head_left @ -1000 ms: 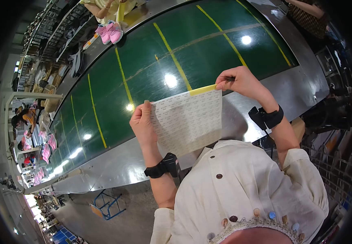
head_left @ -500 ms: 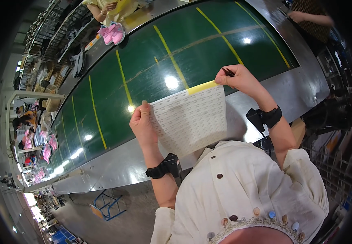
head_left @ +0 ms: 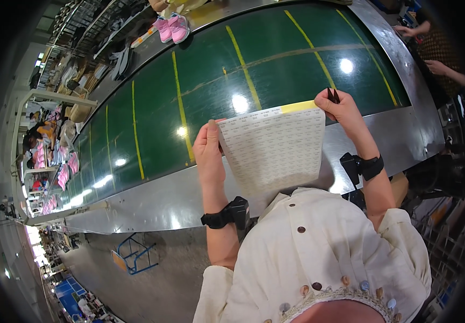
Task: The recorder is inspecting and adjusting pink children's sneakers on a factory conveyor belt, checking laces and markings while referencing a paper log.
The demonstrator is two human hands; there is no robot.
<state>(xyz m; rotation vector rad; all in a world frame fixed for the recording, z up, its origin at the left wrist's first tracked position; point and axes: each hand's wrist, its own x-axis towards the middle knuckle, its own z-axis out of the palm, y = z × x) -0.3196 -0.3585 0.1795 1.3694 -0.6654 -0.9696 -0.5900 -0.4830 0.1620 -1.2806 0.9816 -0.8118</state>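
gripping a printed sheet [head_left: 275, 148] by its upper corners, the left hand [head_left: 208, 156] and right hand [head_left: 341, 109] hold it near the green belt [head_left: 205, 75]; the right fingers [head_left: 324, 104] also clasp a dark pointed tool [head_left: 331, 96].

Sheet [head_left: 275, 145] btwn L hand [head_left: 209, 151] & R hand [head_left: 341, 107]; shoes [head_left: 172, 29] @ far edge of conveyor [head_left: 205, 107]; stool [head_left: 135, 255] L.

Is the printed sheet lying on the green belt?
No, the left hand and right hand hold the printed sheet by its upper corners.
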